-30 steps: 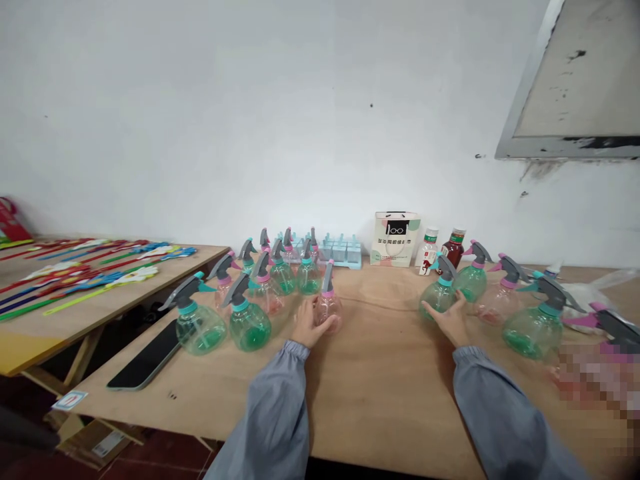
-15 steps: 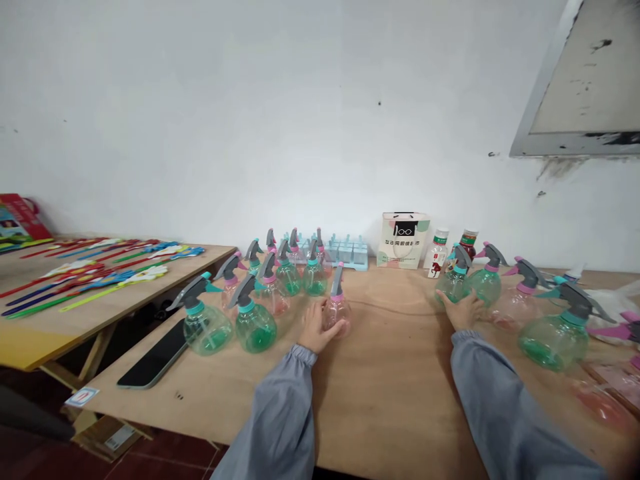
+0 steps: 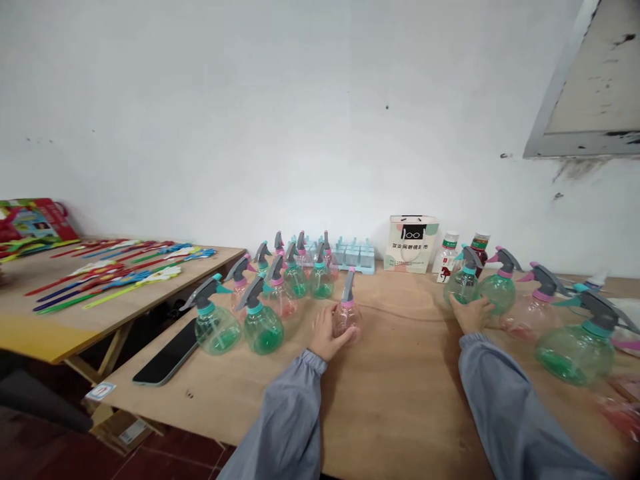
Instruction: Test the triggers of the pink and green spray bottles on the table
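Note:
With thumb and fingers around its lower body, my left hand holds a pink spray bottle standing upright on the table. My right hand grips a green spray bottle with a grey trigger head; part of its body is hidden behind the fingers. Right beside that hand is another green spray bottle with a pink collar. To the left of my left hand stand several pink and green spray bottles, the nearest being a green one.
A black phone lies at the table's left. Along the wall are a light-blue mould tray, a paper bag and two labelled bottles. More spray bottles stand at right. Colourful hand-shaped sticks cover the left table.
The camera has turned slightly left, so everything sits further right in the picture. Both hands stay on the same spray bottles, with no clear movement across the table.

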`<state>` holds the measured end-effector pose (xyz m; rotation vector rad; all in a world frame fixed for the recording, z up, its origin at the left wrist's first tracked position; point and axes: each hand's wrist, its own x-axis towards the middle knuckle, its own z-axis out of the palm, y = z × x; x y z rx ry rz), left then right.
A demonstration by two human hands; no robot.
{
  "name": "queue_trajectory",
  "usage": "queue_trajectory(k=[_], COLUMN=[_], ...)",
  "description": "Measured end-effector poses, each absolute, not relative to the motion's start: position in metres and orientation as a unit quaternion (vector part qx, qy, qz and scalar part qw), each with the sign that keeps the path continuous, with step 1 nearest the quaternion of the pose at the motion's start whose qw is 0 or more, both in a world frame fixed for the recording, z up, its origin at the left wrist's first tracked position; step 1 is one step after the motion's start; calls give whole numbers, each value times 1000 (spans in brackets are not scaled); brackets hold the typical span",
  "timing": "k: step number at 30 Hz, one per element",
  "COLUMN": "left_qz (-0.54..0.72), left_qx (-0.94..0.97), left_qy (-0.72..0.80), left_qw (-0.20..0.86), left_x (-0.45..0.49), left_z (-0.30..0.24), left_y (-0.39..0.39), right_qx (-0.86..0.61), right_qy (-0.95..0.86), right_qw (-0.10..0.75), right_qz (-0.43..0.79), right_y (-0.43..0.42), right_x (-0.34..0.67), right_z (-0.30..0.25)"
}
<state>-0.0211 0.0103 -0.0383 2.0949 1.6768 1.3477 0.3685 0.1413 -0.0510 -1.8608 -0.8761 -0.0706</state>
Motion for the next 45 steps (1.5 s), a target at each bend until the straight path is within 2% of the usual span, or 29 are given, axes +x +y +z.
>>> queue_trajectory(k=[6,9,12,17,21,25,28,33,38,42,45], left_qz=[449,445,449,465,441,452,543,659,608,540,520], left_qx=[692,690,666,655,703,743,684,505,499,529,528], left_qy=[561,567,593,586,547,485,482,557,615,651,668], left_qw=[70,69,62,106,108,94,69,13,54,62,61], left_x=[-20,-14,1,34,52,51,32,-19,-41,-39,-34], left_z=[-39,-40,-42,-51,-58,-60,-46,2,22,18,14], left_y=[10,8,3,-8,-21,-27,-6,70,121,128,120], right_qx=[-768,-732,-655,-511,-360,-355,-363,-348,-326,-368,-386], right_qy=[-364,-357,-433,-643,-743,-706,-696,-735,-741,-698,-627], right_qw=[528,580,619,563,513,527,504,484,494,466,484], right_qz=[-10,-2,12,95,234,315,360,323,317,401,473], right_y=[138,128,112,66,22,0,2,3,-4,-1,2], right_x=[369,360,338,264,210,194,201,216,227,234,238], right_z=[-47,-42,-39,-32,-15,-7,-10,-3,10,8,10])
